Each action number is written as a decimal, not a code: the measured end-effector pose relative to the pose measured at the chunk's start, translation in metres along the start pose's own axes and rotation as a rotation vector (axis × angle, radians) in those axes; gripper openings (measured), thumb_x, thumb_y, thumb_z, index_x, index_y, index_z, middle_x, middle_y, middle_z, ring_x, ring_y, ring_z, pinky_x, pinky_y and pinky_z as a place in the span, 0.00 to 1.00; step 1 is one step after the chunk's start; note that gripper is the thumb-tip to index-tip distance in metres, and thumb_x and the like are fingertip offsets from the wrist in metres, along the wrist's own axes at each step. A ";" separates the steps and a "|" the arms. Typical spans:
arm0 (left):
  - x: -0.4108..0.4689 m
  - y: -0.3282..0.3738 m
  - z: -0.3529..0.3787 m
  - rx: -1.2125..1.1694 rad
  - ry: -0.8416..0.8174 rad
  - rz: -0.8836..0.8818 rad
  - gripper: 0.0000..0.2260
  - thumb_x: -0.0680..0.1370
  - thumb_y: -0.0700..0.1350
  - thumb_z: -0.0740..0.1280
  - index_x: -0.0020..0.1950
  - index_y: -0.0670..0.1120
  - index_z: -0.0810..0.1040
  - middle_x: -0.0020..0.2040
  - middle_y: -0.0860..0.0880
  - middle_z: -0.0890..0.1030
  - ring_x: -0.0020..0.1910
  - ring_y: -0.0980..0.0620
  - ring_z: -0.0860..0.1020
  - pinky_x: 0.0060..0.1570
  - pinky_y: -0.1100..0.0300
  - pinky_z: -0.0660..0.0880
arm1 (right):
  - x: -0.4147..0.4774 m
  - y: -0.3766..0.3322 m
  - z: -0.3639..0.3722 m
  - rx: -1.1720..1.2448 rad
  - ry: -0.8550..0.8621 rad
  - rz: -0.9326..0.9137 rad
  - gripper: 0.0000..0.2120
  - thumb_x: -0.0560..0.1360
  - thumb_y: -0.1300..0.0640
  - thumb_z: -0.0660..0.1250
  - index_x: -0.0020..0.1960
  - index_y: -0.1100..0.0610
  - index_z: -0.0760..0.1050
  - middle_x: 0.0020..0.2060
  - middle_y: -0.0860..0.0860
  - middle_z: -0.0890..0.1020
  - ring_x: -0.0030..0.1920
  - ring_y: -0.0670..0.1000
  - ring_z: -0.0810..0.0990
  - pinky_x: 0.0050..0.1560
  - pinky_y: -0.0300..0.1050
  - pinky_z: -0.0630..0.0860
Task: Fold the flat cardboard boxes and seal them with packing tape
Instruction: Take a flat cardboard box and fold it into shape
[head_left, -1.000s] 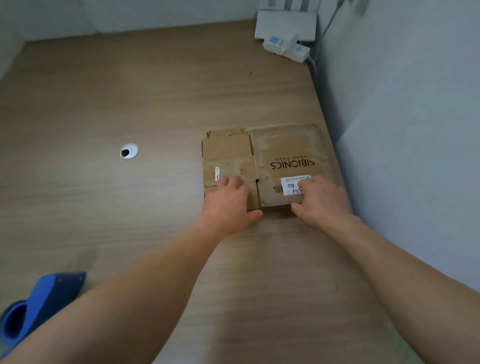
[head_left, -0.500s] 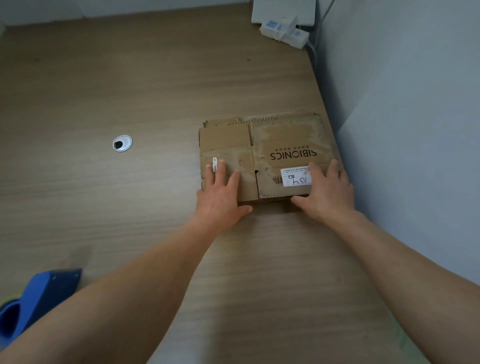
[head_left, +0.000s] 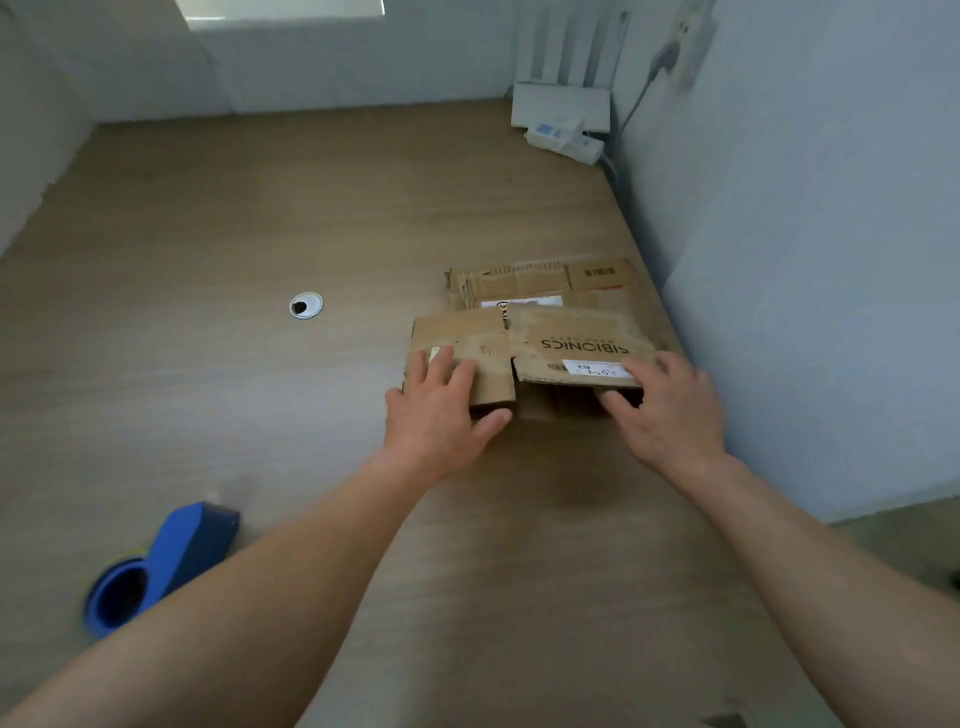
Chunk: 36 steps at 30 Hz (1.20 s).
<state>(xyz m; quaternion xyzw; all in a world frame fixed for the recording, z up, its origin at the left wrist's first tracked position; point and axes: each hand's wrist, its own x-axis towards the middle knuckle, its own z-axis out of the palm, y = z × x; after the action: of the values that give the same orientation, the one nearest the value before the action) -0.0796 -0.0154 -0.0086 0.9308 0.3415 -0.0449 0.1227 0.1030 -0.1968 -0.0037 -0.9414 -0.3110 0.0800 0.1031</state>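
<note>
The left hand (head_left: 439, 410) and right hand (head_left: 670, 410) each pinch the near edge of the top flat box (head_left: 566, 338) (thumbs tucked underneath), equally close. It lies dead ahead on the stack (head_left: 597, 278) at the table's (head_left: 260, 234) right side, long axis left to right.

Top box (head_left: 566, 345) is lying on the stack of flat boxes (head_left: 540, 283), which is sitting by the table's (head_left: 260, 234) right edge, against the wall (head_left: 805, 260). Left hand (head_left: 441, 415) and right hand (head_left: 670, 410) are pinching its near edge, fingers on top. Cable grommet (head_left: 306, 305) is sitting off left, tape dispenser (head_left: 166, 561) lying near-left, power strip (head_left: 563, 140) sitting far-right.
</note>
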 end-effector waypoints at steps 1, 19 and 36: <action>-0.009 -0.004 -0.011 -0.024 0.023 0.007 0.29 0.76 0.69 0.59 0.71 0.54 0.65 0.75 0.51 0.63 0.75 0.46 0.59 0.61 0.43 0.70 | -0.010 -0.006 -0.008 0.027 0.031 -0.006 0.24 0.75 0.36 0.60 0.66 0.46 0.77 0.63 0.55 0.77 0.59 0.61 0.73 0.59 0.52 0.71; -0.133 -0.018 -0.055 -0.448 -0.127 -0.299 0.09 0.78 0.39 0.58 0.57 0.45 0.63 0.48 0.44 0.76 0.46 0.44 0.76 0.41 0.51 0.75 | -0.135 -0.074 -0.024 0.715 0.242 0.190 0.14 0.70 0.59 0.76 0.47 0.54 0.71 0.45 0.52 0.76 0.44 0.51 0.76 0.36 0.37 0.66; -0.169 0.020 -0.034 -0.521 -0.298 -0.150 0.26 0.65 0.58 0.80 0.60 0.52 0.79 0.53 0.54 0.81 0.52 0.55 0.79 0.54 0.56 0.80 | -0.106 -0.011 -0.019 0.966 -0.538 -0.298 0.21 0.69 0.37 0.70 0.52 0.51 0.83 0.44 0.56 0.85 0.48 0.57 0.84 0.50 0.52 0.83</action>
<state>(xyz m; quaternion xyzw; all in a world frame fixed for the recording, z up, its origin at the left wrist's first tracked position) -0.1953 -0.1266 0.0567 0.8233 0.3877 -0.1006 0.4022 0.0171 -0.2548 0.0265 -0.6799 -0.3839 0.4344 0.4491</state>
